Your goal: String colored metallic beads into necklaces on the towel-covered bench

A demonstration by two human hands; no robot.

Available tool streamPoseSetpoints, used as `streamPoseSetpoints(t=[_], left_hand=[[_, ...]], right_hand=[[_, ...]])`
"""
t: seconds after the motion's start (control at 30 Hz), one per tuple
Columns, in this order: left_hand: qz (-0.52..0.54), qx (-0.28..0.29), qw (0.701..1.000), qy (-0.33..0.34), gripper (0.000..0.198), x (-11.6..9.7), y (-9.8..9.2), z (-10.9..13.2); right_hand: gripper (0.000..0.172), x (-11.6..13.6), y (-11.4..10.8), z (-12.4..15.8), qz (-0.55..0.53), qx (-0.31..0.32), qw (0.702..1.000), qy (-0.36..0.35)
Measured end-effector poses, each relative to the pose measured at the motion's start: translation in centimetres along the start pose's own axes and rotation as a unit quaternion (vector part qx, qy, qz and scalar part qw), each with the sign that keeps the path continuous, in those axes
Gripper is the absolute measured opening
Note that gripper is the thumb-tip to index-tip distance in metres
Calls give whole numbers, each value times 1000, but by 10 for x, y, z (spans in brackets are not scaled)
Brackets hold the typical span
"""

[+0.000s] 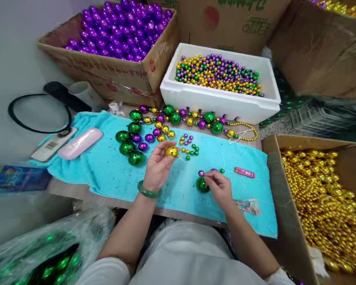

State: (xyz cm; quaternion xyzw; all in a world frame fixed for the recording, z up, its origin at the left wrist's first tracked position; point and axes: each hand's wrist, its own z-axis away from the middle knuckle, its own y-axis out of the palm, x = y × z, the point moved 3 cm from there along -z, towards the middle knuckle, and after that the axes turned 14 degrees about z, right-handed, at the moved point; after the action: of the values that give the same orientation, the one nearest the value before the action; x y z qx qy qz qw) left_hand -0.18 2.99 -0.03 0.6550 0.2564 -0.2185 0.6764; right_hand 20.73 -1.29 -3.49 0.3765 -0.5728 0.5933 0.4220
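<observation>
My left hand (158, 166) is raised over a turquoise towel (106, 170) and pinches a gold ball bead (171, 151) between thumb and fingers. My right hand (218, 186) rests on the towel, fingers closed on a thin string by a large green ball (201, 185) and small purple beads (201, 173). Loose green, purple and gold balls (136, 138) lie on the towel to the left. A finished strand of mixed beads (195, 118) runs along the towel's far edge.
A white foam box of small mixed beads (219, 99) stands behind. A carton of purple balls (106, 67) is far left, a carton of gold beads (323, 198) right. A pink case (80, 143), a red lighter (245, 172) and a bag of green balls (47, 257) lie nearby.
</observation>
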Motion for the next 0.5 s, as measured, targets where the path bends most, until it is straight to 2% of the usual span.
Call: streamPoseSetpoints(t=[0.17, 0.23, 0.3, 0.37, 0.43, 0.5], left_hand=[[-52, 77, 993, -75, 52, 10, 6, 5], [-122, 98, 982, -102, 45, 17, 0, 0], [-256, 90, 959, -82, 30, 24, -9, -8], [-431, 87, 898, -27, 19, 32, -14, -18], [-583, 112, 804, 13, 15, 44, -13, -24], [-677, 139, 723, 18, 17, 57, -10, -27]], right_hand=[[13, 3, 0, -2, -46, 22, 998, 29], [15, 4, -1, -4, -78, 12, 995, 53], [17, 5, -3, -5, -105, -8, 992, 71], [18, 7, -5, -6, -121, -23, 989, 80], [19, 8, -5, -7, -124, -26, 989, 80], [19, 11, -3, -6, -118, -24, 990, 74]])
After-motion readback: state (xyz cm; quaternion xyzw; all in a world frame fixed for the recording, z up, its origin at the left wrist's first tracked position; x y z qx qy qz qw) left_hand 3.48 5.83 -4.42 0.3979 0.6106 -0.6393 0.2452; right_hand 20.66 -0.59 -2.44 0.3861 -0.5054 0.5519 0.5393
